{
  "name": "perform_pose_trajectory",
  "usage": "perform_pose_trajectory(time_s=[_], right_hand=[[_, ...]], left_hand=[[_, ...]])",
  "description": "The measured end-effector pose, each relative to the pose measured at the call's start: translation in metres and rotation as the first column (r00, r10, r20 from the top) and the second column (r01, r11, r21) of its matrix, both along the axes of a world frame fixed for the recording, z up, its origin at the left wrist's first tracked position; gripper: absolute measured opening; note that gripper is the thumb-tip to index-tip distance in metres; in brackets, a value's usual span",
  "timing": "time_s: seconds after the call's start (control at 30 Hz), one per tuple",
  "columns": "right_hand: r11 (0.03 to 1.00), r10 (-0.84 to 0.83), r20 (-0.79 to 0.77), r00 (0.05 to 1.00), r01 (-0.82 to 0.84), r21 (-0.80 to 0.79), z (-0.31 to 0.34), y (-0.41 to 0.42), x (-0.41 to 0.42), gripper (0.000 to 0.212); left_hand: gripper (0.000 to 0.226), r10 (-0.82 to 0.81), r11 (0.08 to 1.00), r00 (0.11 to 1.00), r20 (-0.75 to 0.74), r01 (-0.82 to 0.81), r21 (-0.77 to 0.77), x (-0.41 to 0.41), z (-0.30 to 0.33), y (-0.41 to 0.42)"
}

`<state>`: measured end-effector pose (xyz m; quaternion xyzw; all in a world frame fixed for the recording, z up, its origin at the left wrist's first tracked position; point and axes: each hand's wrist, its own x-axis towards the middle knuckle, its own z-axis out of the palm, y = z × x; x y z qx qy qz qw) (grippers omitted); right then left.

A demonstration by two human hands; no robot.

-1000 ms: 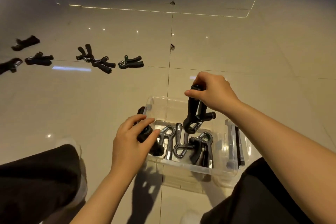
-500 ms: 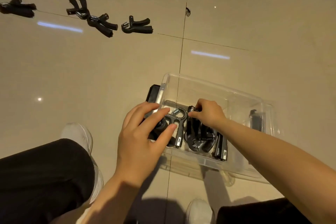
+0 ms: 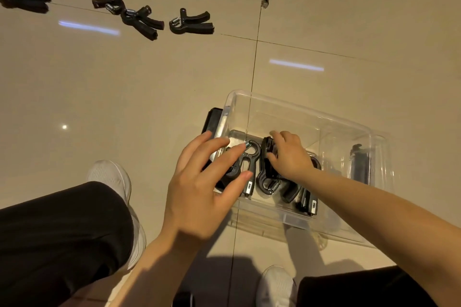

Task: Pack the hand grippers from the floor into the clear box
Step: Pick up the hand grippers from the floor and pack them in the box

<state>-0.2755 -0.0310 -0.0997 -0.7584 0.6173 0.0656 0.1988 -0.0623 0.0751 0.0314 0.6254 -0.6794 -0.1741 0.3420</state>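
Presently: right hand (image 3: 289, 157) gripping gripper (image 3: 268, 169) inside box (image 3: 299, 107); left hand (image 3: 202, 182) hovering, fingers spread.

The far half of the clear box (image 3: 299, 109) stands open, its bare bottom free behind the packed grippers (image 3: 269, 182) that fill the near side. The left hand (image 3: 207, 182) hovers over the box's near left corner, the right hand (image 3: 287, 154) lies on the grippers inside. Open floor (image 3: 124, 95) lies between the box and the grippers on the floor (image 3: 192, 22) far left, well apart. Knees and white shoes (image 3: 109, 177) hem the near side.
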Motion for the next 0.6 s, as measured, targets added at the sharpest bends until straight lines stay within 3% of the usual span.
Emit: perform_pose_trajectory(time_s=[0.1, 0.17, 0.3, 0.6], right_hand=[[0.916, 0.392, -0.253, 0.885, -0.35, 0.195, 0.0, 0.016, -0.012, 0.076], [0.826, 0.554, -0.33, 0.764, -0.454, 0.335, -0.003, 0.021, -0.019, 0.08], [0.806, 0.591, -0.409, 0.696, -0.482, 0.343, -0.006, 0.02, -0.019, 0.081], [0.825, 0.561, -0.457, 0.69, -0.421, 0.377, -0.009, 0.025, -0.016, 0.09]], left_hand=[[0.038, -0.019, 1.0, 1.0, 0.013, 0.019, 0.008, -0.001, 0.001, 0.001], [0.039, -0.024, 1.0, 0.999, 0.024, 0.024, 0.004, -0.001, 0.002, 0.002], [0.038, -0.044, 0.999, 0.997, 0.056, 0.044, -0.01, -0.002, 0.001, 0.005], [0.033, -0.095, 0.994, 0.991, 0.096, 0.099, -0.044, -0.003, -0.001, 0.01]])
